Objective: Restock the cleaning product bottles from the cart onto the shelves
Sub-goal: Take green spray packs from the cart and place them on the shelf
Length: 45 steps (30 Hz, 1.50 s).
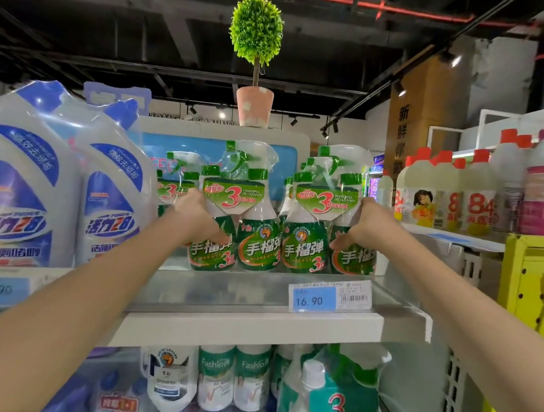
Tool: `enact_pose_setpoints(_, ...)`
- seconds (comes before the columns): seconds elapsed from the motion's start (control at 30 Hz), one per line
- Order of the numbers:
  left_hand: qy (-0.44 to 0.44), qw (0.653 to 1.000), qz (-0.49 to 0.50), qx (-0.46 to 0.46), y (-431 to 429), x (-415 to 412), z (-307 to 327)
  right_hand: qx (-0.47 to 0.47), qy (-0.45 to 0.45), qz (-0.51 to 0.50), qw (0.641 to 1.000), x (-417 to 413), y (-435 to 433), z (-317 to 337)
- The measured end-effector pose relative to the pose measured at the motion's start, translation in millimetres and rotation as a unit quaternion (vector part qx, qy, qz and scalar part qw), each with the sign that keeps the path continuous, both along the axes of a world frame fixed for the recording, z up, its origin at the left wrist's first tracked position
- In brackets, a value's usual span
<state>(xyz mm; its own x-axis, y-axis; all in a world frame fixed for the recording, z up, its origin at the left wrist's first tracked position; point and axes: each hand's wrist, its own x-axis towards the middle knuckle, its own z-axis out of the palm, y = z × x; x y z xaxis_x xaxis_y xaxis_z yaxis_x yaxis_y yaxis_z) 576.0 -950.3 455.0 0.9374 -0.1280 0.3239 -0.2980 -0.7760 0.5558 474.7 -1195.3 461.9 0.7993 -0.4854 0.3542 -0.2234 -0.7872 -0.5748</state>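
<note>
Two shrink-wrapped packs of green and white spray cleaner bottles stand side by side on the top shelf (pixel 252 323). My left hand (pixel 196 213) grips the left side of the left pack (pixel 239 222). My right hand (pixel 363 226) grips the right side of the right pack (pixel 314 233), thumb on its front. More packs of the same cleaner (pixel 175 180) stand behind them. Both arms reach up from the bottom corners.
Blue and white twin packs of toilet cleaner (pixel 26 189) stand to the left. A potted artificial tree (pixel 255 71) tops the shelf unit. White bottles with red caps (pixel 448 193) fill the right-hand shelf. A yellow pegboard rack (pixel 534 297) stands at right. The lower shelf holds more bottles (pixel 234 378).
</note>
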Motion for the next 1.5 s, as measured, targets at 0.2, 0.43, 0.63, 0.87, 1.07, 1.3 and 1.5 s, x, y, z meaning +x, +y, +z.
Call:
enact_pose_setpoints(0.2, 0.012, 1.000, 0.008, 0.026, -6.2, 10.5, 5.8, -0.042, 0.045, -0.019, 0.998, 13.1, 0.8, 8.1)
enact_pose_setpoints(0.43, 0.023, 0.998, 0.014, 0.063, -13.1, 25.1, 7.3, -0.047, 0.067, -0.030, 0.996, 30.3, -5.5, 9.5)
enact_pose_setpoints(0.63, 0.025, 0.996, 0.011, 0.083, -15.2, 28.4, 11.9, -0.042, 0.072, -0.015, 0.996, 34.0, -9.6, 11.1)
enact_pose_setpoints(0.87, 0.007, 0.998, 0.012, 0.058, -14.6, 25.7, 5.3, -0.039, 0.061, -0.004, 0.997, 26.9, -4.1, 5.0)
enact_pose_setpoints(1.07, -0.012, 0.998, -0.023, 0.052, -8.5, 16.1, 1.4, -0.089, 0.069, 0.012, 0.994, 15.5, 8.4, -0.1)
enact_pose_setpoints(1.3, -0.032, 0.996, -0.031, 0.073, -5.3, 3.0, 0.0, -0.064, 0.028, 0.027, 0.997, 0.8, 6.1, -12.5)
enact_pose_setpoints(1.5, -0.099, 0.990, -0.085, 0.045, -1.0, -37.6, 0.0, -0.071, -0.034, 0.097, 0.992, -25.9, 20.3, -14.6)
